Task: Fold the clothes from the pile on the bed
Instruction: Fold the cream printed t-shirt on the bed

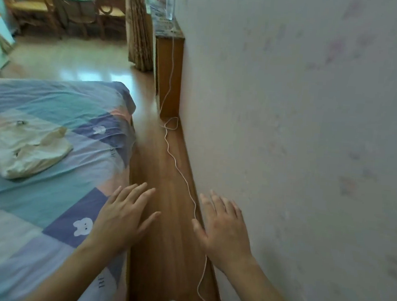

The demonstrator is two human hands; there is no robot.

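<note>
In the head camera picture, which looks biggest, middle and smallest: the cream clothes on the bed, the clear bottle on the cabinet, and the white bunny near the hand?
As they look in this view:
1. Cream clothes, largest
2. Clear bottle
3. White bunny, smallest

The bottle stands far from the camera, so it is probably bigger than it looks; bottle and bunny are close.

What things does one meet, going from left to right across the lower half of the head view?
Cream clothes on the bed → left hand → wooden floor with white cable → right hand → wall.
</note>
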